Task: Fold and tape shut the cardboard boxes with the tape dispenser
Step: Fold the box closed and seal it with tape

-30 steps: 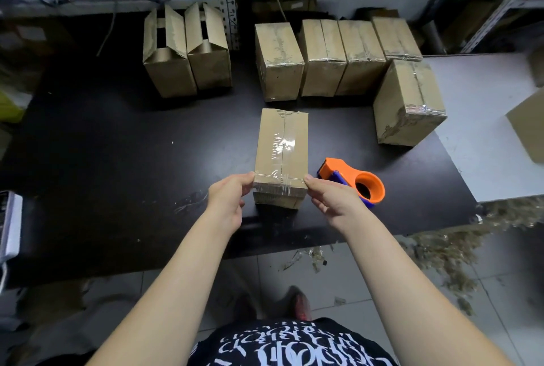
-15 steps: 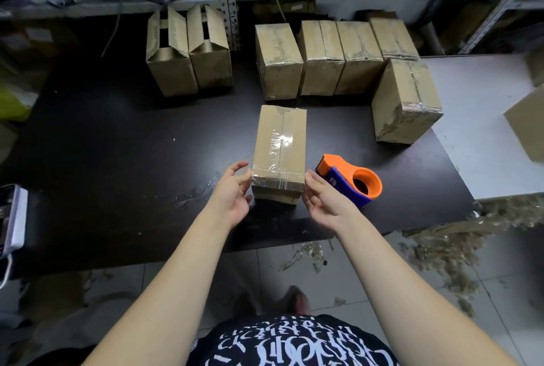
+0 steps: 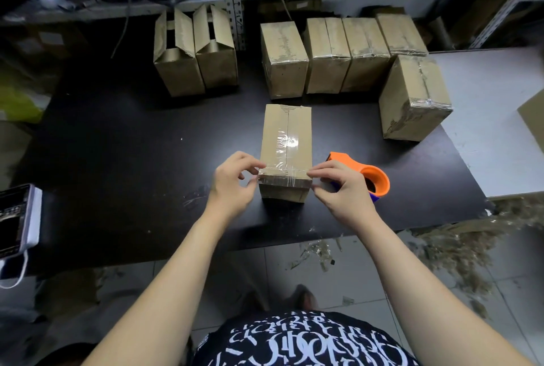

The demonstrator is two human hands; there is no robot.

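Observation:
A closed cardboard box [image 3: 287, 141] lies on the black table [image 3: 117, 159], with clear tape along its top seam and across its near end. My left hand [image 3: 232, 181] pinches the box's near left corner at the tape. My right hand [image 3: 341, 189] pinches the near right corner the same way. The orange tape dispenser [image 3: 369, 175] rests on the table just right of the box, partly hidden behind my right hand. Two boxes with open flaps [image 3: 195, 53] stand at the back left.
Several taped boxes [image 3: 338, 53] stand in a row at the back, and one more [image 3: 413, 97] sits at the right. A white table [image 3: 494, 118] adjoins on the right. A device [image 3: 17, 218] lies at the left edge. Tape scraps litter the floor [image 3: 456, 248].
My hands opened slightly away from the box half a second ago, then came back and now pinch its near corners at the tape. The box and dispenser stayed put.

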